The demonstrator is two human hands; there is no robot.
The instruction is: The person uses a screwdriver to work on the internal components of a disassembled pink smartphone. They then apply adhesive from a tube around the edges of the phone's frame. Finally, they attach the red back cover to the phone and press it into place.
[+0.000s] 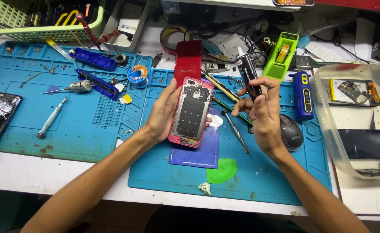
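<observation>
left hand (162, 113) cradles the opened red phone frame with dark inner plate (191, 111) above the blue silicone work mat (285, 181); right hand (262, 113) closes its fingers around a black glue tube with white nozzle (247, 73)

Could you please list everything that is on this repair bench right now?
opened phone: 1, red frame, in the left hand
glue tube: 1, black with white nozzle, in the right hand
back cover: 1, red, behind the phone
work mats: 2, blue, side by side on the bench
screwdriver: 1, silver, on the left mat
solder reel: 1, blue, between the mats
tape dispenser: 1, green, far right of centre
mouse: 1, grey, beside the right wrist
tub: 1, clear, right edge, holding phone parts
basket: 1, light green, top left
left hand: 1, cradles the phone
right hand: 1, grips the tube
</observation>
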